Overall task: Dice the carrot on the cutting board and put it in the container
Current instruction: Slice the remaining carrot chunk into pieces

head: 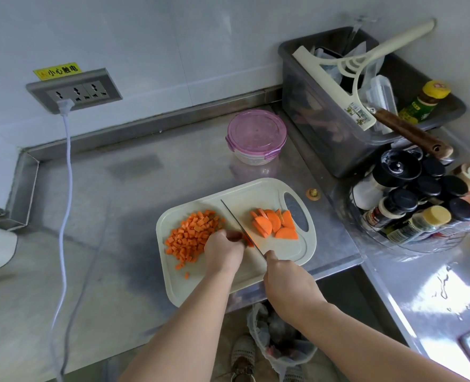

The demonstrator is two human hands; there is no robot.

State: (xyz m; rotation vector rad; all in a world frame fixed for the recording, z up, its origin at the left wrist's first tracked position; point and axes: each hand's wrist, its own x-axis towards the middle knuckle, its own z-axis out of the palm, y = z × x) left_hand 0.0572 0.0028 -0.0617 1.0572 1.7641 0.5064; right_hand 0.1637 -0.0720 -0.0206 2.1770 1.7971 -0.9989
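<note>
A cream cutting board point(280, 193) lies on the steel counter. A heap of diced carrot point(192, 235) covers its left part, and several half-round carrot slices point(275, 223) lie at its right. My left hand point(224, 250) pins a small carrot piece point(249, 239) with curled fingers beside the blade. My right hand point(286, 274) grips the handle of a knife point(240, 227), whose blade runs diagonally across the board's middle. A round container with a purple lid point(256, 135) stands behind the board, closed.
A grey bin point(324, 139) with a squeegee and bags stands at the back right. Spice jars point(413, 197) crowd a rack to the right of the board. A white cable point(64, 216) hangs from the wall socket at left. A bagged waste bin point(278, 334) sits on the floor below.
</note>
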